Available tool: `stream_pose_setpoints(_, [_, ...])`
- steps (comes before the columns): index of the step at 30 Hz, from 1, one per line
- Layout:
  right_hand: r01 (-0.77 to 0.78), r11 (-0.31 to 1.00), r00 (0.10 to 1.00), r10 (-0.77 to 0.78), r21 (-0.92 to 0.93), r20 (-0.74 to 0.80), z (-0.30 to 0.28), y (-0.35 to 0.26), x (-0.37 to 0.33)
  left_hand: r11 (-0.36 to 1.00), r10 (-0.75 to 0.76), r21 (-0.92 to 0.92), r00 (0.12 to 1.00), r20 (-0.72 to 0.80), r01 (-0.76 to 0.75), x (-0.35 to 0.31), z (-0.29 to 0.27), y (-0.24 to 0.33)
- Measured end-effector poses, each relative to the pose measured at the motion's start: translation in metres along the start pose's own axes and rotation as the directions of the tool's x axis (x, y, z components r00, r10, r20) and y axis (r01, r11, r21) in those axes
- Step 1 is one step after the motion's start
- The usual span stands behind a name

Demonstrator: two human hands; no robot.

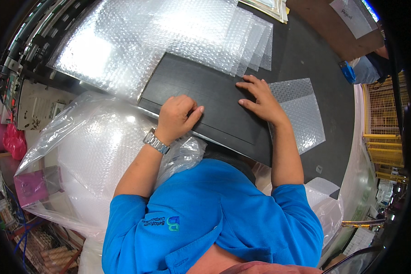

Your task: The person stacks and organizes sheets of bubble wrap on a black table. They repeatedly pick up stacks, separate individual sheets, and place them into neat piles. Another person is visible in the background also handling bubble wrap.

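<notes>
Lying flat, a black panel (214,102) is occupying the near side of the dark table (340,105). Over its near left part, the left hand (176,114) is angling rightward, fingers curling together and thumb pointing out, though whether they are gripping anything I cannot tell; toward its right end, the right hand (261,101) is extending palm-down, fingers spreading apart, while clear bubble-wrap sheets (192,41) are fanning out beyond.

The one view looks steeply down from the wearer's head, close above the blue shirt (246,205) at the lower middle, facing out over the hands (177,114) onto the dark surface (335,112). Its wide fisheye lens bends straight edges within a dark, rounded border.
</notes>
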State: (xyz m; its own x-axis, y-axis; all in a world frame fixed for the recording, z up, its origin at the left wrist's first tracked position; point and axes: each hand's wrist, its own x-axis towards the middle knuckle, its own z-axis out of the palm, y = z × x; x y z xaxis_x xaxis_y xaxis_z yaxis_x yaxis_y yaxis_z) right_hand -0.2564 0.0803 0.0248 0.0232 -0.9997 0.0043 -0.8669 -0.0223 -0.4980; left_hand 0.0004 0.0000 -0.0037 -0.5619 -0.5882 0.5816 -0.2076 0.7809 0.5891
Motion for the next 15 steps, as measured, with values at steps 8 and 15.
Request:
stream_pose_setpoints(8, [0.014,1.0,1.0,-0.014,-0.009,0.004,-0.0006,0.0026,0.0002,1.0,-0.013,0.007,1.0,0.016,0.013,-0.0002,0.0,-0.0003])
stream_pose_setpoints(15, [0.022,1.0,1.0,-0.022,-0.007,0.012,-0.002,0.0026,-0.0001,1.0,-0.023,0.012,0.999,0.029,0.022,-0.0005,-0.0005,0.0007])
